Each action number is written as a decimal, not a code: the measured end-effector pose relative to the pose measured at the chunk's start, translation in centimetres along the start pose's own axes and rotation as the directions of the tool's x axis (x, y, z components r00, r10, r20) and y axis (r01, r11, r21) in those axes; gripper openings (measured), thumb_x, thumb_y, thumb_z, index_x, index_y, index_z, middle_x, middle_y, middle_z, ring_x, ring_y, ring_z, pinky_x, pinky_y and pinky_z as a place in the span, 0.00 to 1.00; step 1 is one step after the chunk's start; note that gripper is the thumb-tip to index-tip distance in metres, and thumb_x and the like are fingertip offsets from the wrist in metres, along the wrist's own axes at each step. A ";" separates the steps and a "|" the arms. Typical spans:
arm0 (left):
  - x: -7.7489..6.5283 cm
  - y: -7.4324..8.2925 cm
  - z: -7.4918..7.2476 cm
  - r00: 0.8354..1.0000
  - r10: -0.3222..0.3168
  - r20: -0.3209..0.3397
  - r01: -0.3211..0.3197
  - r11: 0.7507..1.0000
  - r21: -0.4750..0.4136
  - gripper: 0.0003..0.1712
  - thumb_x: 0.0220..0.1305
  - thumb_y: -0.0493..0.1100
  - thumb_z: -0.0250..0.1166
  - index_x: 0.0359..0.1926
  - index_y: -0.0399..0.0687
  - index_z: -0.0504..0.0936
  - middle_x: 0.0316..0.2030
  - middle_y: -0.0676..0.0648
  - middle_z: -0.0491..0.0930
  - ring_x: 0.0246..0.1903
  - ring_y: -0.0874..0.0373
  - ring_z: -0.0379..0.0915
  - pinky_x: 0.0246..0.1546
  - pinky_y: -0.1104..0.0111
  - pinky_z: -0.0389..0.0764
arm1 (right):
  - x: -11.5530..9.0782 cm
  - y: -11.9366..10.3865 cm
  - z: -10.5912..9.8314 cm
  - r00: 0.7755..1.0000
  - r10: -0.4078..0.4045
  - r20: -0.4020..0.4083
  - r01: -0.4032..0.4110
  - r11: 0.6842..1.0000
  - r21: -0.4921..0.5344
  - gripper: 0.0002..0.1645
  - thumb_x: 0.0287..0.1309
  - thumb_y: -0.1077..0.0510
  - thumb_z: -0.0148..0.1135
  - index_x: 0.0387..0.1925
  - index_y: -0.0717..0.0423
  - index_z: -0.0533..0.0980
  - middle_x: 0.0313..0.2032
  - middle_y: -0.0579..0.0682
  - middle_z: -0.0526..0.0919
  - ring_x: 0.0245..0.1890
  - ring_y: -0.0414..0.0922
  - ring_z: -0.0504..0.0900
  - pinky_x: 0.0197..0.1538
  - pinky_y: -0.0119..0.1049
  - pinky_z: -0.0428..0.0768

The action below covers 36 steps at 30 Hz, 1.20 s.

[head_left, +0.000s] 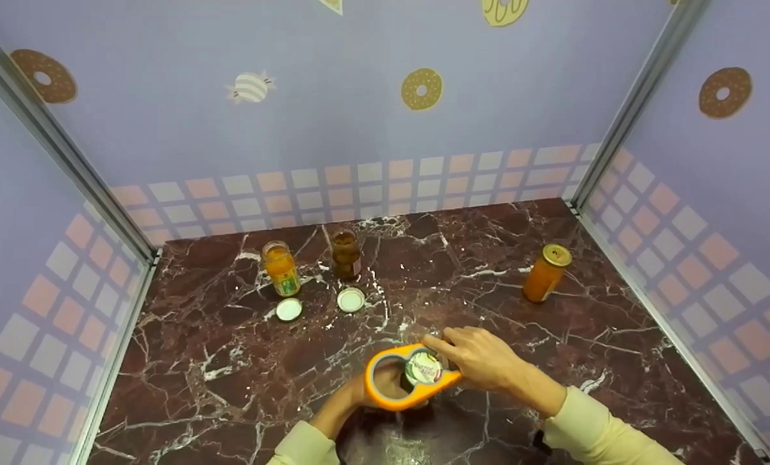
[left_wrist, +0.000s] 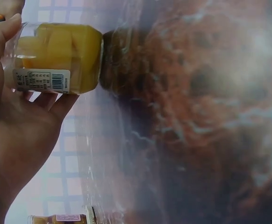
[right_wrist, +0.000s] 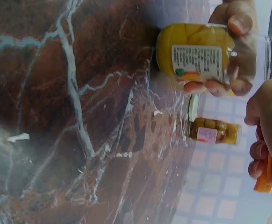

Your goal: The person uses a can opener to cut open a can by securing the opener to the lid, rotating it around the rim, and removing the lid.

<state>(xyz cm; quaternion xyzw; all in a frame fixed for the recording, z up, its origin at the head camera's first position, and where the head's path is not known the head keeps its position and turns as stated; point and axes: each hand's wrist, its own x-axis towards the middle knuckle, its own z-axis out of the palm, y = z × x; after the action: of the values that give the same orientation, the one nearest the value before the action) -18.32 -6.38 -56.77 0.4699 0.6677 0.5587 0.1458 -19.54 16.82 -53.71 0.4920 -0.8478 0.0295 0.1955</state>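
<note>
My left hand wraps around a glass jar of yellow fruit pieces with a white barcode label. The jar stands upright, its base right at the tabletop. Over its patterned green-and-white lid sits an orange jar opener with a grey inner edge; the lid lies in the smaller opening. My right hand grips the opener's handles on the right side. In the right wrist view, curled right fingers show around the orange handle, beside the jar's neck.
Farther left stand a lidless jar of orange contents and a darker jar. Two lids, a left lid and a right lid, lie before them. A gold-lidded orange jar stands at right. Walls enclose the marbled table.
</note>
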 end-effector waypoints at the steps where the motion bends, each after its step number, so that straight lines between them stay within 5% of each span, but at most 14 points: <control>1: 0.1 0.2 -0.1 1.000 -0.012 0.019 0.012 1.000 -0.014 0.45 0.53 0.35 0.68 0.68 0.41 0.55 0.63 0.43 0.64 0.62 0.52 0.60 0.61 0.65 0.63 | 0.0 0.1 0.0 1.000 -0.001 0.005 0.000 1.000 0.009 0.53 0.29 0.47 0.75 0.63 0.44 0.65 0.26 0.44 0.64 0.19 0.40 0.61 0.21 0.36 0.68; 8: 0.2 1.3 -0.8 0.998 -0.006 0.056 0.006 1.000 0.009 0.44 0.50 0.34 0.70 0.66 0.40 0.59 0.61 0.47 0.67 0.61 0.55 0.61 0.63 0.62 0.59 | 0.1 0.9 -0.4 0.999 0.036 -0.015 -0.035 0.998 0.051 0.54 0.31 0.37 0.74 0.63 0.43 0.65 0.27 0.42 0.64 0.20 0.39 0.62 0.22 0.36 0.69; 11: 0.0 1.4 -0.9 0.999 -0.017 0.052 0.016 1.000 0.010 0.46 0.49 0.34 0.70 0.67 0.41 0.57 0.61 0.50 0.66 0.61 0.56 0.61 0.64 0.62 0.57 | -0.3 1.3 -0.7 0.997 0.071 -0.035 -0.069 0.996 0.055 0.52 0.27 0.44 0.75 0.61 0.43 0.66 0.27 0.42 0.64 0.19 0.40 0.63 0.22 0.37 0.70; 17: -0.2 0.4 -0.5 0.993 -0.079 0.086 0.091 0.986 -0.143 0.41 0.50 0.29 0.67 0.64 0.45 0.61 0.52 0.47 0.73 0.49 0.55 0.70 0.58 0.62 0.66 | -1.8 1.8 -1.1 0.989 0.141 -0.037 -0.139 0.989 0.050 0.50 0.26 0.52 0.75 0.59 0.43 0.68 0.27 0.42 0.65 0.18 0.40 0.63 0.20 0.37 0.68; 23: -0.8 -1.5 0.1 0.985 -0.172 0.022 0.172 0.985 -0.002 0.36 0.48 0.37 0.72 0.58 0.49 0.68 0.49 0.52 0.75 0.48 0.60 0.72 0.55 0.66 0.69 | -3.5 2.0 -1.3 0.979 0.203 -0.023 -0.202 0.978 0.046 0.50 0.28 0.44 0.77 0.59 0.47 0.68 0.30 0.44 0.69 0.20 0.43 0.68 0.24 0.42 0.74; 28: -0.9 -1.9 0.2 0.977 -0.212 0.020 0.211 0.977 0.031 0.33 0.49 0.40 0.72 0.57 0.56 0.70 0.49 0.56 0.75 0.48 0.61 0.72 0.55 0.67 0.69 | -4.4 2.0 -1.5 0.972 0.235 -0.017 -0.235 0.972 0.032 0.47 0.28 0.46 0.76 0.56 0.53 0.69 0.35 0.48 0.75 0.26 0.46 0.76 0.31 0.45 0.78; 36: -1.3 -1.2 0.4 0.925 -0.376 -0.059 0.380 0.922 0.075 0.40 0.47 0.47 0.74 0.61 0.51 0.66 0.48 0.58 0.74 0.47 0.63 0.72 0.53 0.67 0.69 | -5.3 2.1 -2.0 0.951 0.304 0.048 -0.306 0.952 0.027 0.47 0.23 0.57 0.75 0.54 0.57 0.68 0.38 0.51 0.77 0.33 0.48 0.78 0.38 0.45 0.79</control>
<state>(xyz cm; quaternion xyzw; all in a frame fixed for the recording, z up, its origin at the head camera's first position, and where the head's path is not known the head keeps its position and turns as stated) -17.89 -7.08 -58.45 0.3258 0.7719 0.5012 0.2164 -18.39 22.71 -53.47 0.3591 -0.9170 0.0633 0.1618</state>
